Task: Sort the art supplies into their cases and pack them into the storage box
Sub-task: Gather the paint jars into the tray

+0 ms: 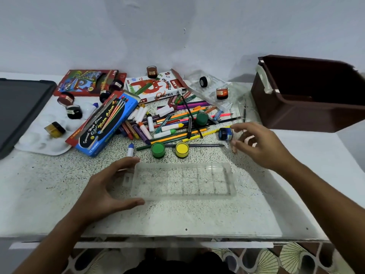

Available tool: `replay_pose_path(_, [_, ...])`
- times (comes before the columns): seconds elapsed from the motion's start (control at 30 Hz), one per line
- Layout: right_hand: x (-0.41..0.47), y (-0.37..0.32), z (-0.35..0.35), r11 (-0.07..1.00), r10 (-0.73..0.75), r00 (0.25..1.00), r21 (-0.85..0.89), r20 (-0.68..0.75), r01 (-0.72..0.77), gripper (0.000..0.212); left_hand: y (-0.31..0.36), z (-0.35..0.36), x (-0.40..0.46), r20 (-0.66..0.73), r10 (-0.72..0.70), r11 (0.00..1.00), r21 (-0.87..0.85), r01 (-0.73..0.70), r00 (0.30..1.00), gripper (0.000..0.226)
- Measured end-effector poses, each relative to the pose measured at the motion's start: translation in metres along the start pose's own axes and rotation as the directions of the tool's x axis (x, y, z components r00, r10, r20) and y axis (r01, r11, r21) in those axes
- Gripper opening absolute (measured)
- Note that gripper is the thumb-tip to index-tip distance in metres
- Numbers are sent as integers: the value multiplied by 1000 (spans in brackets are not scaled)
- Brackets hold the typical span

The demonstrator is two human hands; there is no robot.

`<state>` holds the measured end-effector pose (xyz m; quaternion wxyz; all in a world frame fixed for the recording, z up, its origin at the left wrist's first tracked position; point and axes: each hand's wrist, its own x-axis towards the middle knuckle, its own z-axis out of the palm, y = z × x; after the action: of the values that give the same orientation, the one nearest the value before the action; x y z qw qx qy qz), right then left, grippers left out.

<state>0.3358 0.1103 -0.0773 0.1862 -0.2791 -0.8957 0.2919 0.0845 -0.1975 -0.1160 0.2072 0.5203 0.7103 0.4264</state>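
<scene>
— Steadying the clear tray on the desk with our left hand, thumb and fingers curled round its near-left end; it has no pots in it.

— Our right hand hovers spread beside the blue pot, holding nothing. Next we pinch that pot and seat it in a tray cell, we reckon.

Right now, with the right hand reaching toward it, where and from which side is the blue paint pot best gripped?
Likely across its round side wall, coming from the right, where the right hand already hovers open. The blue paint pot lies tipped on its side at the pile's right edge, with pencils crowding its left. The left hand holds the clear tray.
</scene>
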Motion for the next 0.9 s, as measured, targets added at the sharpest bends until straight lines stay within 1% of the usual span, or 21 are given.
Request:
replay_pose_path(0.03, [8,0,1,994,-25,1000,-107,10,26,42,0,0,0,-1,-1,1000,-9,1,1000,90])
replay_pose_path(0.1, [20,2,5,957,-54,994,-279,94,78,50,2,1,1,-1,-4,1000,-13,4,1000,87])
replay_pose_path(0.2, [30,-2,13,889,-25,978,-442,205,115,53,3,2,1,-1,7,1000,18,-7,1000,83])
replay_pose_path(0.27, [32,-5,14,869,-5,974,-481,226,117,50,3,2,1,8,16,1000,25,-16,1000,80])
replay_pose_path(0.37, [33,-7,15,853,-5,975,-507,222,120,48,1,1,1,6,20,999,33,-20,1000,77])
replay_pose_path(0.6, [31,-8,18,819,-61,986,-557,157,139,40,2,2,1,-6,19,1000,18,-18,1000,76])
replay_pose_path(0.67, [28,-10,16,828,-72,989,-545,127,131,38,2,2,1,-2,22,1000,16,-22,1000,78])
replay_pose_path(0.7, [26,-13,14,852,-81,992,-509,100,121,37,1,2,1,-3,24,1000,13,-24,1000,79])
replay_pose_path(0.8, [19,-33,2,955,-69,997,-289,15,70,40,1,3,1,-13,37,999,10,-37,999,82])
replay_pose_path(0.87, [10,-50,-6,984,-45,997,-171,70,57,49,1,4,1,-11,47,999,16,-47,999,81])
replay_pose_path(0.9, [5,-56,-8,984,-40,991,-168,127,61,51,1,4,1,-9,48,999,17,-48,999,81])
